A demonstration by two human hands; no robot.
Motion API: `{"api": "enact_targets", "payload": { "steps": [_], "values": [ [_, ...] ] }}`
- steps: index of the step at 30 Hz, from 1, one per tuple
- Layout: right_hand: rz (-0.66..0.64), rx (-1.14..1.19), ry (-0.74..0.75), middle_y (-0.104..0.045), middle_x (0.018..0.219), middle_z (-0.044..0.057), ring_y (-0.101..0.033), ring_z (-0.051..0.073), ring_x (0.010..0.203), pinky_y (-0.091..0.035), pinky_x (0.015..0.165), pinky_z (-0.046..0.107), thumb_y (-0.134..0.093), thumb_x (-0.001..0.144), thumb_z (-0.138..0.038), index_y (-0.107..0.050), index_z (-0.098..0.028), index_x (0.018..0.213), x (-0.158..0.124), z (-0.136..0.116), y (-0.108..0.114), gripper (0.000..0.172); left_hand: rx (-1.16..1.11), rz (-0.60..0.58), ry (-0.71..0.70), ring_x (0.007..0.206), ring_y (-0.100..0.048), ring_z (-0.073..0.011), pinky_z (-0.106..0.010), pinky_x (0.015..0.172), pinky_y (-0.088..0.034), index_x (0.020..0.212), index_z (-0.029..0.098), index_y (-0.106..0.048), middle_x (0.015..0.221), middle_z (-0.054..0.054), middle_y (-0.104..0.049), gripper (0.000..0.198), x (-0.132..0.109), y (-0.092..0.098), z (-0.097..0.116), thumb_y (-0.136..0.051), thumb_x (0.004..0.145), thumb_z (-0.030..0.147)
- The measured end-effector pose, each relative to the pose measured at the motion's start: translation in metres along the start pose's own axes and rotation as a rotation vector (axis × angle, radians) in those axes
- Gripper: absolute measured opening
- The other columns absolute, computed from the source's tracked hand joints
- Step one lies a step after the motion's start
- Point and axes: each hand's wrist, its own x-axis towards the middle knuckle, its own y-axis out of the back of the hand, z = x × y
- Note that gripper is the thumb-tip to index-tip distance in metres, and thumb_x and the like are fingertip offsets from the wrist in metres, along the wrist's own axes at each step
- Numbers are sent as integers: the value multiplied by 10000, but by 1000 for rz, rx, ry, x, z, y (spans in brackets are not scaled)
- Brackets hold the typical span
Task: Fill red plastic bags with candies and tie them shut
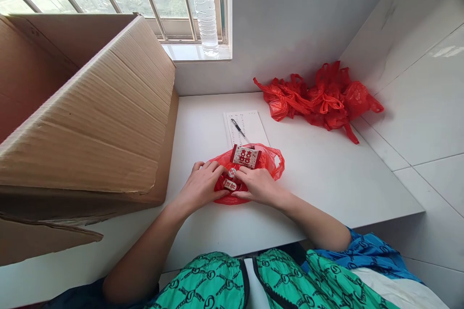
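An open red plastic bag [276, 170] lies on the table in front of me, with small wrapped sweets inside. A red-and-white printed packet [246, 156] rests at its far side. Nearer me are a round white-and-red piece [232, 172] and an oblong red-and-white wrapped sweet [230, 184]. My left hand [203, 182] curls around the left side of the bag, its thumb at the near rim. From the right, my right hand [258, 184] reaches in, fingers bent beside the round piece and thumb low; whatever lies under these fingers is hidden.
A pen [237, 127] lies on a printed sheet [255, 125] just behind the bag. Several crumpled red plastic bags [319, 99] are heaped against the back wall. On the left stands a large open cardboard box [108, 120]. A clear water bottle [205, 9] stands on the windowsill.
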Motion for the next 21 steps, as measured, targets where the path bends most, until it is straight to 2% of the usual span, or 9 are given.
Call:
{"api": "enact_targets", "payload": {
  "steps": [2, 5, 9, 11, 13, 16, 19, 21],
  "values": [
    [25, 12, -14, -660, 967, 55, -609, 165, 691, -271, 492, 256, -612, 891, -423, -616, -205, 988, -1, 0, 1, 239, -1, -9, -10, 1073, -574, -245, -387, 939, -315, 1034, 255, -587, 1054, -33, -631, 223, -1, 2, -2, -645, 822, 297],
    [111, 93, -111, -658, 970, 47, -600, 162, 704, -330, 533, 257, -570, 892, -310, -600, -204, 959, -1, 7, 6, 129, 12, 0, -7, 1096, -575, -260, -398, 954, -313, 1122, 274, -576, 1077, -36, -643, 343, -4, 5, -8, -630, 788, 223],
    [209, 302, -179, -651, 877, 22, -576, 163, 684, -412, 600, 274, -576, 850, -215, -565, -206, 1000, -1, 18, 14, 150, 27, 39, 30, 1098, -587, -281, -412, 961, -316, 1221, 261, -535, 1131, -60, -649, 469, -5, 4, -13, -645, 766, 226],
    [236, 403, -169, -637, 850, 9, -567, 158, 674, -431, 613, 279, -579, 843, -206, -563, -212, 996, -1, 21, 18, 153, 35, 49, 20, 1098, -589, -273, -404, 948, -321, 1215, 258, -538, 1128, -57, -656, 437, -3, 4, -12, -634, 790, 229],
    [248, 471, -161, -621, 815, -3, -559, 154, 660, -435, 611, 278, -586, 831, -200, -565, -218, 965, -3, 21, 22, 137, 57, 77, 7, 1072, -597, -258, -394, 920, -326, 1130, 252, -574, 1087, -50, -670, 292, -1, 4, -8, -600, 839, 237],
    [229, 494, -155, -605, 760, -15, -525, 143, 611, -415, 577, 275, -591, 821, -192, -573, -219, 916, -6, 21, 29, 101, 66, 178, 8, 967, -620, -226, -381, 879, -335, 972, 231, -611, 1019, -41, -692, 101, 3, 4, -2, -530, 918, 256],
    [137, 452, -79, -620, 768, -9, -542, 145, 649, -415, 589, 270, -605, 827, -185, -607, -210, 887, -10, 23, 33, 65, 33, 258, 10, 887, -632, -200, -371, 856, -344, 905, 225, -621, 952, -21, -719, 141, 7, 1, 3, -493, 958, 250],
    [64, 406, -22, -649, 848, 10, -580, 153, 724, -437, 638, 275, -621, 850, -208, -650, -208, 907, -12, 25, 32, 64, 27, 253, 13, 893, -635, -206, -371, 846, -350, 908, 230, -633, 952, -24, -728, 149, 9, -5, 4, -505, 967, 280]
  ]
}}
